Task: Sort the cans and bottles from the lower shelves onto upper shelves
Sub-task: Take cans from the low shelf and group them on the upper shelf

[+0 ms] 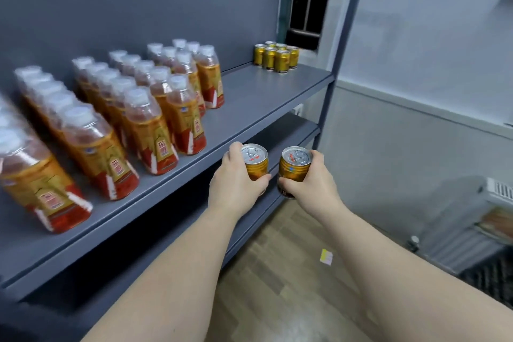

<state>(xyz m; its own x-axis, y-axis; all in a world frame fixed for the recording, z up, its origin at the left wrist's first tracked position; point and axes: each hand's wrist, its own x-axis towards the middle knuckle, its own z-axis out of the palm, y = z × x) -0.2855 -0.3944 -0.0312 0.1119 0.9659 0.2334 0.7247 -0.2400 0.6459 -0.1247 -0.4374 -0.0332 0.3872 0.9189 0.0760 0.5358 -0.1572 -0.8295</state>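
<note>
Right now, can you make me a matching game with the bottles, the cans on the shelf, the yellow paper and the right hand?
1 white-capped bottles
2 group of gold cans
3 yellow paper slip
4 right hand

A on the wooden floor
B holds one gold can
C far end of the shelf
D in rows along the shelf

Pairs: 1-D, 2-C, 3-A, 4-B.

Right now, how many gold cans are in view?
8. One can in the left hand, a second can in the right hand, six cans clustered at the upper shelf's far end; more may hide behind those.
</note>
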